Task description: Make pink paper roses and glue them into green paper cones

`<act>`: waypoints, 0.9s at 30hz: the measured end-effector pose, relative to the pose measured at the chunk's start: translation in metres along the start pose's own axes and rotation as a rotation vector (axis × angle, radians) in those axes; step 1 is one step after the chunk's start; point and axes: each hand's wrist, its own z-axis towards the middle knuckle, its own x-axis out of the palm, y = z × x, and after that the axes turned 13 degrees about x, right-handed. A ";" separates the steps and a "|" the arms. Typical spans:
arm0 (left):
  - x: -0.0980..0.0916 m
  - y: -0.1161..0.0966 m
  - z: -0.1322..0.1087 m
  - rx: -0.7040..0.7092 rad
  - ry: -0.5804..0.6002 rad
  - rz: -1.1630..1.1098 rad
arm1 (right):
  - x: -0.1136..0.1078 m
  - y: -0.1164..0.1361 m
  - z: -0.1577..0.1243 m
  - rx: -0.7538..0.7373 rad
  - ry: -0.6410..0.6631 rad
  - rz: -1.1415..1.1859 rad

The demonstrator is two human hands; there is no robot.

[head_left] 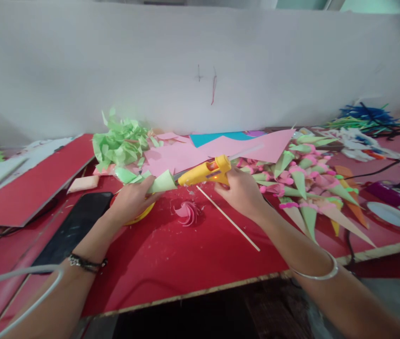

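My left hand (133, 198) is closed around a light green paper cone (164, 181), its wide end turned to the right. My right hand (243, 190) grips a yellow glue gun (204, 173) whose nozzle points left into the cone's open end. A small pink paper flower (186, 213) lies on the red table (172, 263) just below the gun. A thin wooden stick (227, 217) lies slantwise beside it. Under my left hand a yellow round object (142, 214) shows partly.
A heap of green and orange cones with pink tops (308, 188) fills the right side. Crumpled green paper (118, 143) and pink sheets (221, 149) lie at the back. A black phone (76, 226) lies left, a purple power strip (396, 195) right. White wall behind.
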 end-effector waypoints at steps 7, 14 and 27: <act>0.008 0.003 -0.001 0.085 -0.058 -0.065 | -0.001 -0.001 0.002 0.033 -0.014 0.060; 0.008 0.001 0.000 0.109 -0.035 -0.054 | -0.001 -0.002 0.003 0.043 -0.012 0.106; 0.008 -0.003 0.001 0.091 0.010 -0.021 | 0.003 -0.002 0.002 0.030 -0.113 0.185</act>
